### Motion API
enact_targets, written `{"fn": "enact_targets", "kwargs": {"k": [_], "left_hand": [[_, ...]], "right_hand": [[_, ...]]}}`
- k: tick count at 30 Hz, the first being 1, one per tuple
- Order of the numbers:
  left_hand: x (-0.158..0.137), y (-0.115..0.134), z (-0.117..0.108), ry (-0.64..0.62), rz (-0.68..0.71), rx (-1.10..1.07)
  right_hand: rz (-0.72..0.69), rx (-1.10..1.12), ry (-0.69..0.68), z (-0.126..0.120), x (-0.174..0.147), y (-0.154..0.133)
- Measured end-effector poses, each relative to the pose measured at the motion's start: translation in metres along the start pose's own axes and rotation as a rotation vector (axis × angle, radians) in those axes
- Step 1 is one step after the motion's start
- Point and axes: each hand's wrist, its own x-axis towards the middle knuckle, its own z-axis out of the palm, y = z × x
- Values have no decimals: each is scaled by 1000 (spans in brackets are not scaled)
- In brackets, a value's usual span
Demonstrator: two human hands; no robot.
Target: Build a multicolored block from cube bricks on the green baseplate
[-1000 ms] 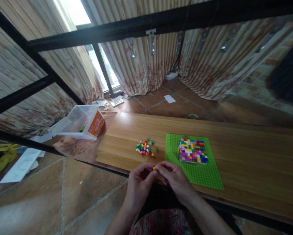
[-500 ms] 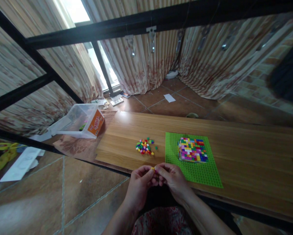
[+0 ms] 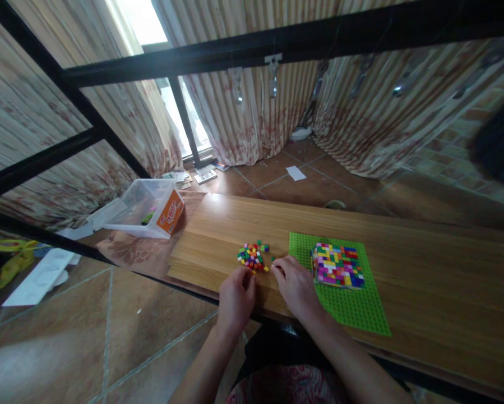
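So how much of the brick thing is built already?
A multicoloured block of bricks, several layers high, already stands on the green baseplate. Both hands, left hand and right hand, are at the pile of loose bricks. That small pile is what remains unplaced.

A long wooden table point(image 3: 424, 252) holds everything. On it lies a flat green plate point(image 3: 352, 306) with bumps. Just left of the plate sits a little heap of tiny colored blocks point(image 3: 253, 256). At the far left end, on a brown patterned cloth point(image 3: 134, 249), stands a clear plastic box point(image 3: 144, 207) with an orange label.
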Motion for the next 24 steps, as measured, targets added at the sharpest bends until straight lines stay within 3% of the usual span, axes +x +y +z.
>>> {"fn": "enact_targets", "kwargs": {"k": [3, 14, 24], "left_hand": [[6, -2, 5, 50, 40, 74], [3, -6, 7, 100, 36, 24], [4, -5, 3, 108, -29, -155]], "right_hand": [[-38, -58, -9, 6, 5, 1], [-104, -149, -73, 9, 7, -15], [-151, -132, -69, 11, 13, -9]]}}
